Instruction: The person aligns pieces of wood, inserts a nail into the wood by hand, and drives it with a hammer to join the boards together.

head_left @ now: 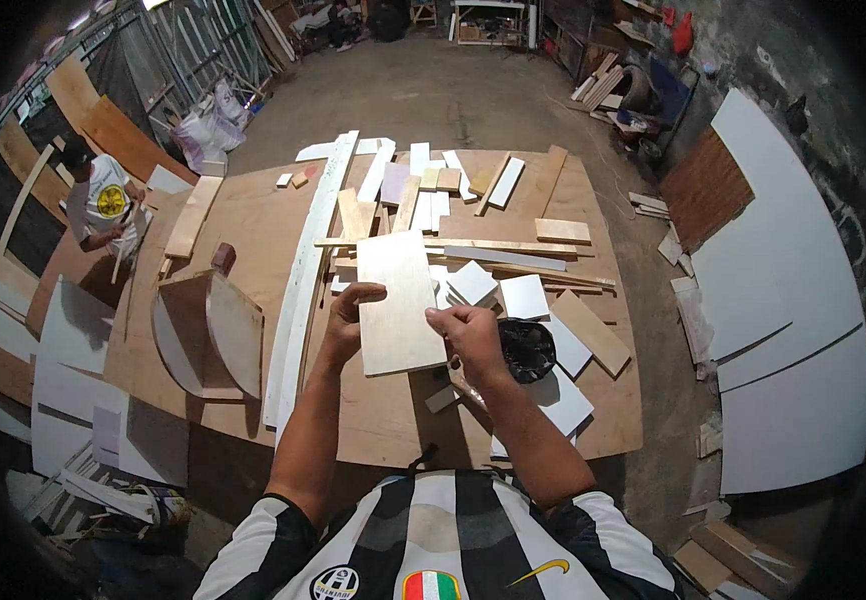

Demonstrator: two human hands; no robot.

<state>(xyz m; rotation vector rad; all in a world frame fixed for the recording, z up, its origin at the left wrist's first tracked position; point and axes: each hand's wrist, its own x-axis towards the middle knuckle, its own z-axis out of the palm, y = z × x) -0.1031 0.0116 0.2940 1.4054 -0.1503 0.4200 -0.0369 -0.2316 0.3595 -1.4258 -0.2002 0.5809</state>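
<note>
The left hand point(351, 318) and right hand point(467, 334) hold the pale board point(396, 305) between them, each grip closed on a side edge. The board is above the bench point(283, 200), near the black bowl point(527, 351) and white square pieces point(525, 297).

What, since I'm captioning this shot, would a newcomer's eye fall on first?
Probably the pale rectangular wooden board, held between the left hand and right hand above the brown wooden table. Next, perhaps, the long white plank left of it, and the round black container among white panels on the right.
</note>
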